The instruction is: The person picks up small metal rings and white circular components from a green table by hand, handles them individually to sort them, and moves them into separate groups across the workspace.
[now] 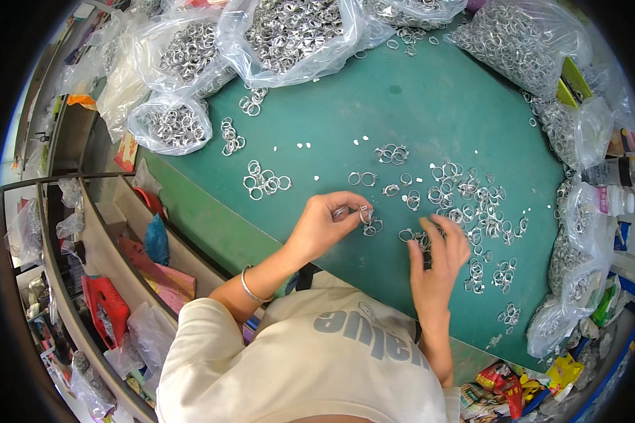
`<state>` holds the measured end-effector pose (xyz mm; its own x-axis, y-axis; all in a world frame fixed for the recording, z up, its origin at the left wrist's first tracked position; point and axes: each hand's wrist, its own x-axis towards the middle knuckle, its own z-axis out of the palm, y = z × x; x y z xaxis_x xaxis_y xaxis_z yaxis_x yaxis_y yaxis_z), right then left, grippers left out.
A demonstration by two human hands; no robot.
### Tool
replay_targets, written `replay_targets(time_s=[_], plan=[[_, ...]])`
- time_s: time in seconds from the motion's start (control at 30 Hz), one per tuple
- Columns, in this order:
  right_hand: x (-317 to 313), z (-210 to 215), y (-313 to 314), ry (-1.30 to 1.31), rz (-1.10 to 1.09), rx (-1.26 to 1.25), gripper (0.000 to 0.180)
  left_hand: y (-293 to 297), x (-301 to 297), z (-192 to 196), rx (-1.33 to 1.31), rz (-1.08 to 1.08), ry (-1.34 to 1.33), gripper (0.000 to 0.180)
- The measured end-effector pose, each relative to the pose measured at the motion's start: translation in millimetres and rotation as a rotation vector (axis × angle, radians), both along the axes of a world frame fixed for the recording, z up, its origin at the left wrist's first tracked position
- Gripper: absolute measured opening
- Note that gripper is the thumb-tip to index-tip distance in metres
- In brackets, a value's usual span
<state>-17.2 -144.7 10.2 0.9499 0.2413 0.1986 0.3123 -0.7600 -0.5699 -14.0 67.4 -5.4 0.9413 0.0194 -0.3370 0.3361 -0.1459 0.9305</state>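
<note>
Silver metal rings lie in loose clusters on a green tabletop. My left hand is closed, pinching a ring between thumb and fingertips; another ring shows within its curled fingers. Just beyond those fingertips, a couple of rings rest on the table. My right hand hovers low over a small group of rings, its thumb and fingers apart and slightly blurred. Whether its fingertips touch them I cannot tell. Past that hand spreads a larger scatter of rings.
Clear plastic bags of rings, including a big open one and a smaller one, line the far edge. More bags run down the right side. White scraps dot the table. Shelving with a red bin stands left.
</note>
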Motion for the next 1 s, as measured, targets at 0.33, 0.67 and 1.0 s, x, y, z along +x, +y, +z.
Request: replay_targets(time_s=[0.33,0.67,1.0], plan=[[2,-6,39,0.28,-0.003,0.626,0.012,-20,-9,20,0.143,-0.034,-0.249,0.012],[-1,-7,46,0.517,-0.051,0.968,0.011,-9,-15,13,-0.236,0.079,-0.048,0.011],[12,-3,38,-0.016,-0.002,0.27,0.007,24,-23,5,-0.081,0.408,-0.217,0.012]])
